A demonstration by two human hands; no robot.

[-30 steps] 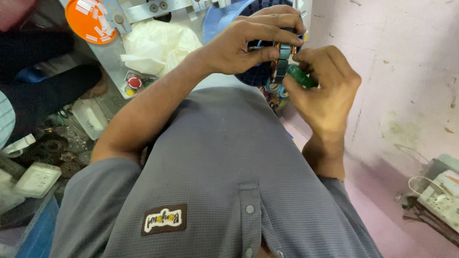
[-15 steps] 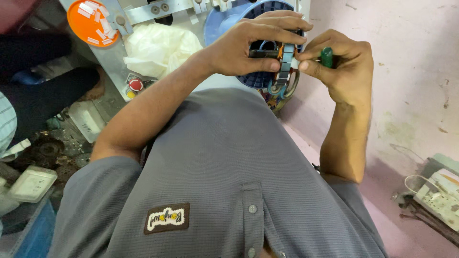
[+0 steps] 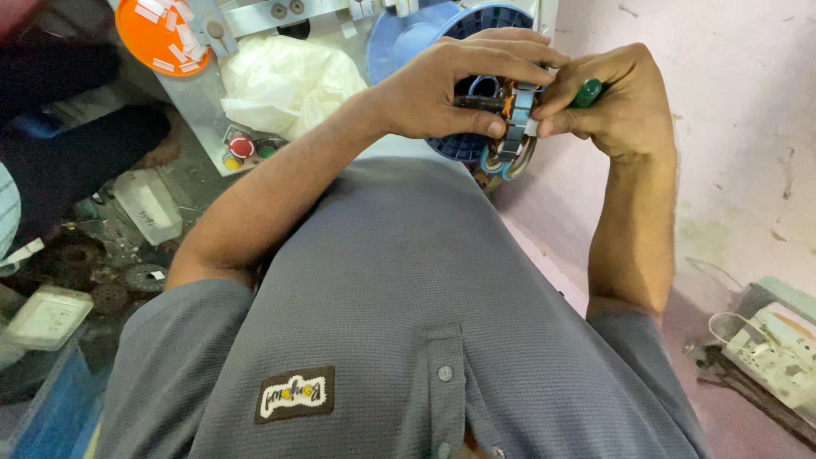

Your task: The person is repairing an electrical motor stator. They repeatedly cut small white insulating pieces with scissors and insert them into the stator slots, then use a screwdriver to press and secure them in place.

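Note:
My left hand grips a round motor stator with grey steel laminations, copper windings and blue insulating sleeves, held in front of my chest. My right hand is closed around a green-handled tool, its fingertips pressed against the stator's right side. Both hands touch the stator. The tool's tip is hidden behind my fingers. A blue plastic spool sits right behind the stator. My grey shirt fills the lower part of the view.
A machine panel with red, yellow and green buttons and an orange disc stands at the upper left, with a crumpled white plastic bag. Metal parts lie on the floor at the left. A white socket strip lies at the right by the pink wall.
My right hand has risen and moved closer to the stator, now at the same height as my left hand. The green tool handle has shifted upward with it.

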